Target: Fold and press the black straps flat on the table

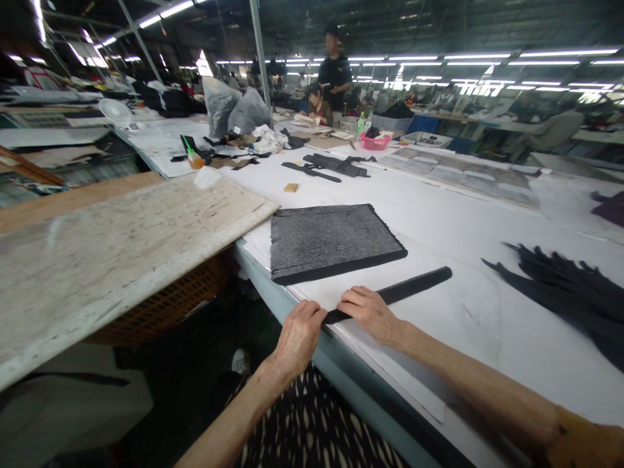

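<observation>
Your left hand (298,331) has its fingers (318,313) closed on the near end of the dark strip (419,283), your right hand (373,315) curls over it just beside them, any grip underneath hidden, and the grey-topped stack (336,237) lies on the worktop (458,224) beyond your fingers.

The strip (416,285) is black, the stack (336,235) speckled grey, the tabletop (448,221) white.

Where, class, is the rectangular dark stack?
In the head view, the dark stack lies centrally on the white table, beyond the black strip and right hand.
</observation>
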Demonstrator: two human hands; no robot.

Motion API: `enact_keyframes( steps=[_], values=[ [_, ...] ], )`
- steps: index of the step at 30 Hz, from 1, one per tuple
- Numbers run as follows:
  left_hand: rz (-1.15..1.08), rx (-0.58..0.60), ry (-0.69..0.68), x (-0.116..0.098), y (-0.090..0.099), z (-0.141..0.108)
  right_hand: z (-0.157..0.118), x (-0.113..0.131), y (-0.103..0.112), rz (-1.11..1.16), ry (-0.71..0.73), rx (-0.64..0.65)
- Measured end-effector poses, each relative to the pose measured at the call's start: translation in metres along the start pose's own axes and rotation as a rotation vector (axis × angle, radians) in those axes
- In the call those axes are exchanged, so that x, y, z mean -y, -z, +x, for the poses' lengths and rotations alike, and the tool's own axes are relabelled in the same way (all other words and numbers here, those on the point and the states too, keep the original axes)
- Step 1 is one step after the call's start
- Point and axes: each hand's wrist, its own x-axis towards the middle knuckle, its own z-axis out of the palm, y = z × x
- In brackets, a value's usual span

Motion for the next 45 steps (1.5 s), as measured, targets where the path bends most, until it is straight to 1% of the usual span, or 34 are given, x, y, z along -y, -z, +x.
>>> enact_keyframes(
  steps=[4, 8, 12, 15, 18, 22, 25, 27, 28, 30, 32, 34, 35, 37, 41, 43, 45],
  values=[
    [0.042, 0.014, -0.074, 0.001, 0.0, -0.002, -0.004, -0.003, 0.001, -0.032, 0.05, 0.041],
    [0.104, 0.061, -0.139, -0.001, 0.005, -0.002, -0.006, -0.005, 0.0, -0.103, 0.121, 0.065],
    [0.146, 0.125, -0.185, -0.004, 0.01, 0.0, -0.004, -0.005, 0.003, -0.193, 0.189, 0.108],
    [0.175, 0.15, -0.213, -0.003, 0.011, -0.002, 0.0, -0.002, 0.008, -0.253, 0.23, 0.134],
    [0.166, 0.111, -0.226, 0.001, 0.007, -0.009, 0.003, 0.001, 0.011, -0.292, 0.256, 0.146],
    [0.121, -0.01, -0.191, 0.011, -0.001, -0.021, 0.003, 0.002, 0.011, -0.31, 0.261, 0.136],
    [0.121, -0.102, -0.106, 0.023, -0.005, -0.033, 0.0, 0.0, 0.01, -0.317, 0.254, 0.137],
    [0.103, -0.134, -0.025, 0.03, -0.006, -0.042, -0.001, -0.001, 0.01, -0.326, 0.249, 0.144],
    [0.06, -0.144, 0.028, 0.033, -0.007, -0.047, -0.002, -0.001, 0.011, -0.329, 0.248, 0.146],
    [-0.129, -0.16, 0.161, 0.035, -0.007, -0.054, -0.001, 0.0, 0.012, -0.333, 0.252, 0.15],
    [-0.411, -0.169, 0.346, 0.035, -0.007, -0.056, 0.001, 0.002, 0.013, -0.337, 0.256, 0.158],
    [-0.696, -0.148, 0.536, 0.032, -0.007, -0.051, 0.004, 0.005, 0.012, -0.339, 0.261, 0.167],
    [-0.818, -0.129, 0.607, 0.03, -0.007, -0.047, 0.007, 0.007, 0.011, -0.338, 0.264, 0.17],
    [-1.003, -0.093, 0.686, 0.026, -0.008, -0.036, 0.012, 0.011, 0.008, -0.334, 0.275, 0.168],
    [-1.211, -0.065, 0.789, 0.021, -0.011, -0.016, 0.022, 0.017, 0.001, -0.333, 0.279, 0.139],
    [-1.28, -0.076, 0.848, 0.021, -0.014, -0.013, 0.025, 0.017, -0.002, -0.337, 0.287, 0.121],
    [-1.32, -0.084, 0.878, 0.022, -0.016, -0.013, 0.025, 0.015, -0.003, -0.334, 0.31, 0.102]
  ],
)
